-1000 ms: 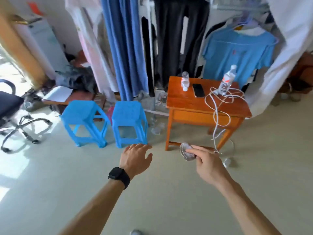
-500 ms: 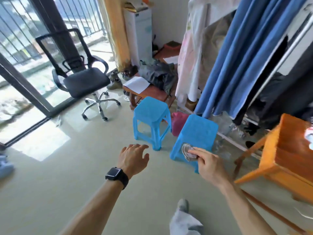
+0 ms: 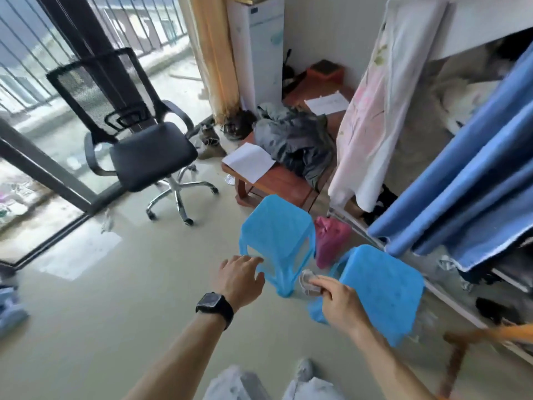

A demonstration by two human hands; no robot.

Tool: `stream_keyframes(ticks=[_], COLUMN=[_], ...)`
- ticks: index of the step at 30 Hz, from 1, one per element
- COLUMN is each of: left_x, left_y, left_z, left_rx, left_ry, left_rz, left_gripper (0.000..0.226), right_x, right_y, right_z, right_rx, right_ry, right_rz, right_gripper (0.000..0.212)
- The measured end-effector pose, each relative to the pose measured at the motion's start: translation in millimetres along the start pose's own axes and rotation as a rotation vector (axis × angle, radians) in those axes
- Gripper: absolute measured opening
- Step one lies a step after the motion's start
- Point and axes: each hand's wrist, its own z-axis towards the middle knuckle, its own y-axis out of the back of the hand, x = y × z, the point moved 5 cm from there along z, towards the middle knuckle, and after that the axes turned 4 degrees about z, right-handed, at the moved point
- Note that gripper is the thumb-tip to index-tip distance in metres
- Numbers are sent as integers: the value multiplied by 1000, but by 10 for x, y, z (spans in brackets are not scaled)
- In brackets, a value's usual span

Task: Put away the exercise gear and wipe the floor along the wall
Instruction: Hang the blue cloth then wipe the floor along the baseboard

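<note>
My right hand [image 3: 339,303] is pinched shut on a small crumpled grey-white cloth [image 3: 308,282], held in the air between two blue plastic stools. My left hand [image 3: 239,277], with a black watch on the wrist, hangs open with fingers spread, just in front of the left blue stool [image 3: 277,229]. The right blue stool [image 3: 380,287] stands right behind my right hand. The pale floor [image 3: 115,313] stretches out below both arms.
A black office chair [image 3: 144,145] stands by the balcony door on the left. A low wooden bench [image 3: 277,183] carries papers and a dark garment. Hanging clothes and a blue curtain [image 3: 461,192] fill the right. A pink bag [image 3: 330,241] lies between the stools. An orange table's leg [image 3: 455,362] shows at bottom right.
My view has swung left, from the orange table to the stools and office chair. Both hands kept their pose, the right one still pinching the cloth.
</note>
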Motion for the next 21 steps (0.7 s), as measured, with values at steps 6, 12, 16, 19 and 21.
stream_keyframes(ticks=[6, 12, 16, 19, 21], left_x=[291, 550, 648, 669, 660], left_y=[-168, -495, -630, -753, -929], left_z=[1219, 2567, 3257, 3773, 4112], left_rx=[176, 442, 577, 603, 599], left_ry=[-19, -172, -307, -369, -398], left_rz=[49, 130, 260, 315, 325], left_gripper=[44, 44, 44, 43, 44], right_x=[132, -131, -403, -676, -783], right_y=[-239, -668, -956, -1186, -1264], right_z=[1204, 2364, 2854, 3218, 3472], right_rx=[84, 150, 214, 190, 148], right_ry=[-53, -235, -442, -530, -553], right_rz=[-27, -82, -73, -19, 11], right_gripper=[54, 45, 48, 54, 54])
